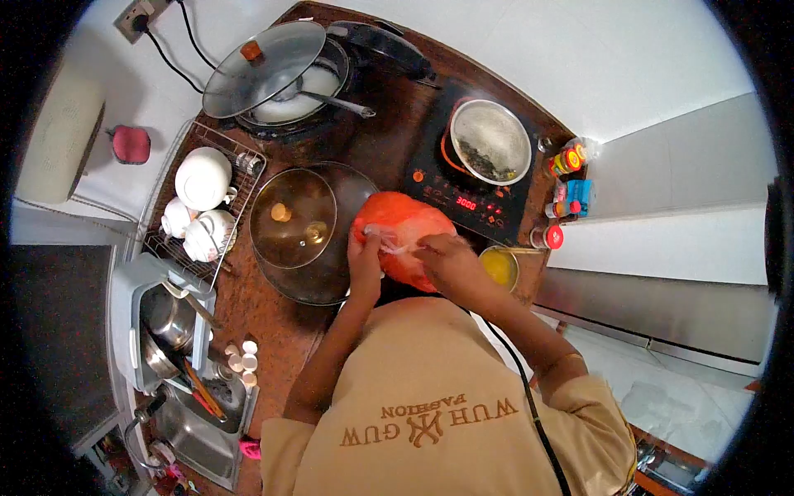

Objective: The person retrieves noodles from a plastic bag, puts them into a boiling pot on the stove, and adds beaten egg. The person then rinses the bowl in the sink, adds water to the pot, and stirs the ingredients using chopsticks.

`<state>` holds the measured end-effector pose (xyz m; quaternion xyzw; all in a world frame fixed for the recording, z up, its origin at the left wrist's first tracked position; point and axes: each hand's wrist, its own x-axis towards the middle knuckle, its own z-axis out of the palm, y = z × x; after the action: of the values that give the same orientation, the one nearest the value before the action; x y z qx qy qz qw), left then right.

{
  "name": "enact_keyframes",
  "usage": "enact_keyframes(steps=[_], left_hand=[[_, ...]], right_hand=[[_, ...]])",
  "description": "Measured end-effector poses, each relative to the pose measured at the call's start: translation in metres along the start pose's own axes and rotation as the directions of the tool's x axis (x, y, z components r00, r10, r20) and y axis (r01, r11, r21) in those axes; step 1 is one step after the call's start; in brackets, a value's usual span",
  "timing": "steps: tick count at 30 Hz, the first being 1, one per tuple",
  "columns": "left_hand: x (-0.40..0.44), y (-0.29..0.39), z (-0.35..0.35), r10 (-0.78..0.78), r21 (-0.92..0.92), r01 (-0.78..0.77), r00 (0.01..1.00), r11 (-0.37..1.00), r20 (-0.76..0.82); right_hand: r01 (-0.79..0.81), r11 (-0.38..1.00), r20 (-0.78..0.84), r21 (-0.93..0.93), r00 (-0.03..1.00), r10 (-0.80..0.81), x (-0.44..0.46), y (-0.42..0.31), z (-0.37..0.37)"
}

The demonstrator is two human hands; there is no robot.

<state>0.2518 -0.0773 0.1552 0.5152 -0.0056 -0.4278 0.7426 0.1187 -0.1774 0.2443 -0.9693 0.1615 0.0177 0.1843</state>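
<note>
A bulging red plastic bag (401, 211) sits at the counter's front edge, close to my body. Its whitish, gathered top lies between my two hands. My left hand (364, 269) is closed on the left side of that top, fingers pinching the plastic. From the right, my right hand (451, 263) grips the bag with bent fingers. What is inside the bag is hidden. Just left of it lies a wide dark pan (351, 285) with a glass lid (281, 240) on it. A bowl of yellow liquid (499, 269) with chopsticks across it stands beside my right forearm.
A pot (490, 136) of bubbling liquid stands on a lit induction cooker (504, 219). Behind are a rice cooker (285, 124) and a tilted lid (265, 70). Left are a dish rack (198, 136), eggshells (248, 361) and a sink (203, 450). Several jars (546, 238) line the right edge.
</note>
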Motion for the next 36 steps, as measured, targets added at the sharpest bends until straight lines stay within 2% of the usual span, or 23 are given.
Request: enact_keyframes(steps=[1,3,5,6,8,9,10,12,13,14,15,17,18,20,24,26,27,29,30,32,33,35,36], left_hand=[[0.002,-0.003,-0.002,-0.001,0.001,0.001,1.000,1.000,0.003],[0.007,-0.006,-0.007,0.067,-0.095,-0.068,0.998,0.993,-0.007],[0.006,-0.005,-0.009,0.072,-0.090,-0.073,0.997,0.993,-0.008],[0.005,-0.003,-0.010,0.075,-0.086,-0.075,0.997,0.993,-0.008],[0.005,-0.002,-0.013,0.070,-0.030,-0.070,0.997,0.997,-0.013],[0.005,-0.002,-0.013,0.064,0.028,-0.063,0.998,0.998,-0.012],[0.006,-0.003,-0.012,0.063,0.025,-0.063,0.998,0.998,-0.016],[0.005,-0.003,-0.006,0.081,0.019,-0.080,0.995,0.997,-0.053],[0.005,0.000,-0.003,0.080,0.018,-0.080,0.995,0.997,-0.054],[0.003,0.003,-0.001,0.075,0.017,-0.074,0.995,0.997,-0.068],[-0.001,0.009,0.002,0.069,0.015,-0.068,0.994,0.998,-0.083],[-0.007,0.021,0.008,0.063,0.036,-0.060,0.994,0.998,-0.094],[-0.008,0.024,0.009,0.059,0.059,-0.054,0.993,0.997,-0.101],[-0.008,0.023,0.008,0.065,0.051,-0.060,0.994,0.997,-0.093],[-0.007,0.019,0.006,0.076,0.046,-0.072,0.993,0.996,-0.087],[-0.005,0.018,0.004,0.061,0.035,-0.058,0.994,0.998,-0.091],[-0.004,0.018,0.002,0.047,0.024,-0.045,0.994,0.999,-0.095],[-0.003,0.016,0.000,0.052,0.039,-0.048,0.994,0.998,-0.095],[-0.003,0.017,0.000,0.056,0.055,-0.051,0.994,0.997,-0.094],[-0.006,0.019,0.003,0.064,0.077,-0.056,0.992,0.995,-0.112],[-0.008,0.020,0.004,0.073,0.099,-0.060,0.989,0.993,-0.131],[-0.008,0.019,0.004,0.080,0.107,-0.067,0.989,0.992,-0.124],[-0.009,0.018,0.005,0.087,0.114,-0.073,0.989,0.991,-0.118]], right_hand=[[-0.071,0.974,0.076,0.216,0.996,0.056,0.005,-0.001,0.008],[-0.034,0.979,0.092,0.202,0.996,0.016,0.008,0.007,0.027],[-0.158,0.980,0.148,0.124,0.979,0.140,0.015,0.012,0.041],[-0.157,0.980,0.150,0.124,0.979,0.138,0.020,0.017,0.047],[-0.539,0.842,0.082,0.028,0.840,0.536,0.033,0.029,0.056],[-0.536,0.844,0.086,0.026,0.842,0.533,0.033,0.031,0.056],[-0.545,0.823,0.119,0.163,0.838,0.532,0.033,0.034,0.056],[-0.548,0.783,0.153,0.295,0.836,0.527,0.033,0.036,0.061],[-0.275,0.946,0.028,0.174,0.961,0.274,0.034,0.035,0.068],[0.022,1.000,-0.055,0.017,0.998,-0.021,0.035,0.034,0.074],[0.023,1.000,-0.052,0.017,0.998,-0.022,0.037,0.031,0.079],[-0.372,0.928,-0.104,-0.005,0.924,0.369,0.041,0.024,0.090],[-0.370,0.929,-0.103,-0.006,0.924,0.368,0.045,0.021,0.089],[-0.479,0.876,0.058,0.055,0.878,0.476,0.051,0.016,0.087],[-0.577,0.801,0.058,0.159,0.815,0.576,0.057,0.009,0.086],[-0.453,0.875,-0.002,0.170,0.888,0.460,0.054,0.012,0.091],[-0.452,0.876,0.000,0.169,0.889,0.459,0.053,0.010,0.093],[-0.500,0.743,-0.064,0.445,0.810,0.583,0.049,0.005,0.097],[-0.500,0.743,-0.064,0.446,0.810,0.583,0.047,0.006,0.103],[-0.541,0.804,-0.056,0.247,0.820,0.569,0.043,0.010,0.119],[-0.541,0.804,-0.056,0.248,0.820,0.570,0.042,0.008,0.111],[-0.414,0.905,0.224,-0.096,0.877,0.425,0.041,0.001,0.083],[-0.416,0.904,0.224,-0.096,0.876,0.426,0.041,-0.002,0.077]])
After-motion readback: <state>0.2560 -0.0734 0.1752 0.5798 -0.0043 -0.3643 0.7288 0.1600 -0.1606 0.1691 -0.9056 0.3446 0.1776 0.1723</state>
